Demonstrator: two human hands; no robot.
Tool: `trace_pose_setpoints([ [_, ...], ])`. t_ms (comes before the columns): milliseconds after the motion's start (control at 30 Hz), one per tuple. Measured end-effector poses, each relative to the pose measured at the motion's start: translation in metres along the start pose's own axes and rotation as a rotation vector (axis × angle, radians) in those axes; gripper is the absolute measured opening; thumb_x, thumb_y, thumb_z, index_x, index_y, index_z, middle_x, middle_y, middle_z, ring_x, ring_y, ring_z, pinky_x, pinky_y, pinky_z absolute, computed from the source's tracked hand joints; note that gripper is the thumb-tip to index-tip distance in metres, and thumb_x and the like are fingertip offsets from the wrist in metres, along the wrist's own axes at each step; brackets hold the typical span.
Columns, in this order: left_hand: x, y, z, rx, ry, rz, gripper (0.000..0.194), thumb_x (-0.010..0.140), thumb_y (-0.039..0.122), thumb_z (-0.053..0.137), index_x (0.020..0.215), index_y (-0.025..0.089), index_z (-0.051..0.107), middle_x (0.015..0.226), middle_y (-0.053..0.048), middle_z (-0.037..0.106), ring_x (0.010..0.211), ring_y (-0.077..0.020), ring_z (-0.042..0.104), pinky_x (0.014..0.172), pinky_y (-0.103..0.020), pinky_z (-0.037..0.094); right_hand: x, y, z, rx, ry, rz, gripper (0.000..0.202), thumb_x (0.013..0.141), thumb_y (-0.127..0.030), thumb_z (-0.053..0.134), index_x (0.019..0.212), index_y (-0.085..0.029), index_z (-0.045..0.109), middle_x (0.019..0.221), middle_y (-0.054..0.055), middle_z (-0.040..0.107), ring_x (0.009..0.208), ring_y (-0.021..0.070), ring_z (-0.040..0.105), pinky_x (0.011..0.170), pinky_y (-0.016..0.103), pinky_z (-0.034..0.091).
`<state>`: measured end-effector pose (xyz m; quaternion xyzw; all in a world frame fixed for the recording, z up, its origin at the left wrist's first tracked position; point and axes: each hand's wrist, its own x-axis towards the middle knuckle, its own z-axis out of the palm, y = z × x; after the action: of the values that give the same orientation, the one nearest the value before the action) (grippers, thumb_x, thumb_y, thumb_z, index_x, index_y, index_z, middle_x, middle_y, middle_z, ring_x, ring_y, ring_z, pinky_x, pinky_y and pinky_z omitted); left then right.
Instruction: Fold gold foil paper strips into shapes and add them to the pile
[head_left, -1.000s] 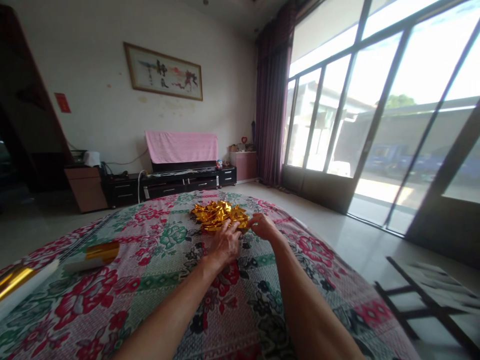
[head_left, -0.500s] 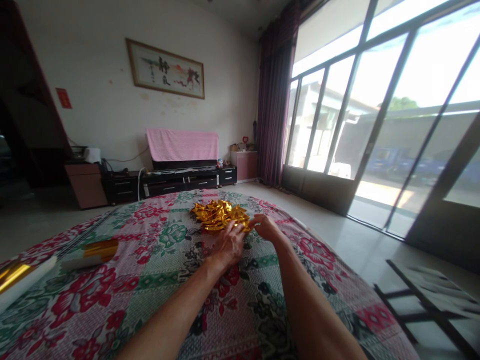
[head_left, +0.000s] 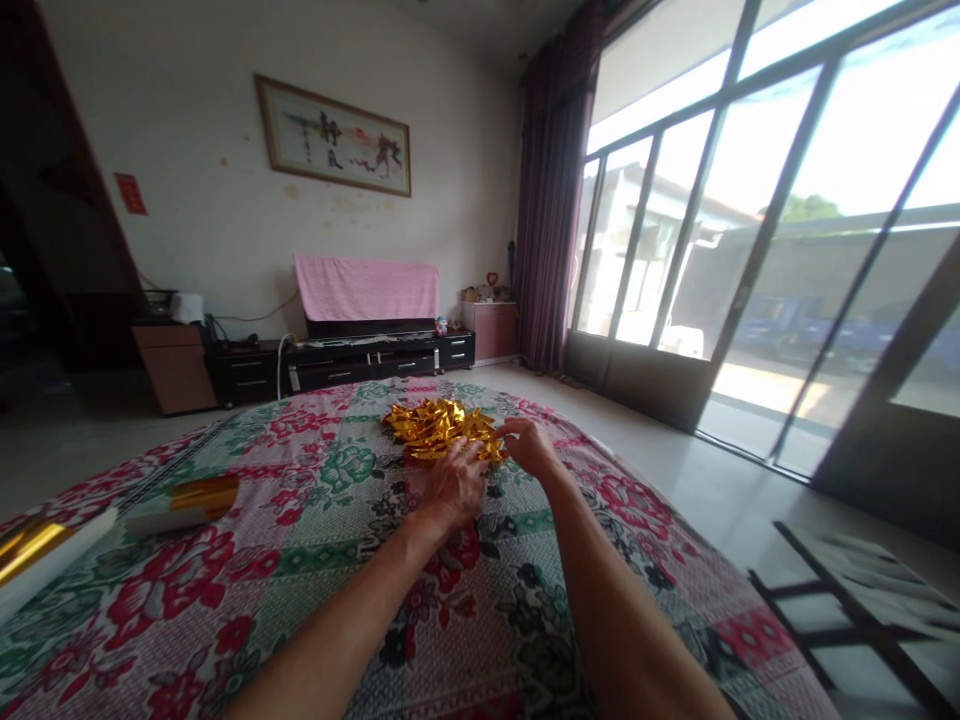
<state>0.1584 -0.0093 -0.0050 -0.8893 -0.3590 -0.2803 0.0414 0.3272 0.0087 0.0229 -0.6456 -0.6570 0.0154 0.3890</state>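
Note:
A crumpled, many-pointed heap of shiny gold foil (head_left: 431, 425) lies on the flowered cloth-covered table (head_left: 315, 610). My left hand (head_left: 456, 485) rests against the near side of the heap, its fingers stretched forward and laid on the foil. At the right edge of the heap is my right hand (head_left: 531, 447), with its fingers bent and pinched together at the foil's rim. The tips of the right fingers are small and partly hidden.
Two curled gold-and-white sheets lie on the left: one sheet (head_left: 191, 503) further in, another sheet (head_left: 45, 560) at the frame's edge. A dark-framed chair or stool (head_left: 862, 600) stands right of the table. Beyond are a low black cabinet (head_left: 337, 368) and glass doors (head_left: 675, 250).
The right fingers have shifted slightly at the foil's right edge. The left hand stays almost in place on the heap, and the view has moved very little.

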Motion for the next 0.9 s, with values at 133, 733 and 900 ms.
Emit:
trace_pose_setpoints([
  [133,-0.017,-0.027,-0.004,0.084,0.081,-0.048,0.025,0.082,0.016,0.043,0.097,0.018,0.063,0.124,-0.007,0.053,0.121,-0.0219,0.041,0.105,-0.042,0.032,-0.003,-0.041,0.012,0.115,0.102,-0.175,0.026,0.076,-0.012,0.045,0.083,-0.02,0.069,0.094,0.003,0.067,0.088,0.0141,0.059,0.085,0.025,0.041],
  [733,-0.15,-0.122,-0.075,0.205,-0.01,-0.412,0.031,0.079,0.022,0.043,0.096,0.018,0.068,0.104,-0.009,0.063,0.096,-0.0205,0.058,0.091,-0.034,0.043,-0.077,-0.118,0.089,0.066,-0.302,-0.546,0.028,0.076,-0.011,0.044,0.094,-0.019,0.063,0.099,0.004,0.062,0.096,0.0149,0.053,0.089,0.024,0.036],
  [900,-0.169,-0.121,-0.082,0.255,-0.02,-0.453,0.032,0.08,0.025,0.043,0.101,0.02,0.067,0.113,-0.009,0.061,0.102,-0.022,0.056,0.093,-0.035,0.043,-0.077,-0.12,0.09,0.038,-0.31,-0.5,0.026,0.079,-0.013,0.042,0.094,-0.02,0.063,0.1,0.004,0.062,0.098,0.0157,0.052,0.09,0.025,0.035],
])
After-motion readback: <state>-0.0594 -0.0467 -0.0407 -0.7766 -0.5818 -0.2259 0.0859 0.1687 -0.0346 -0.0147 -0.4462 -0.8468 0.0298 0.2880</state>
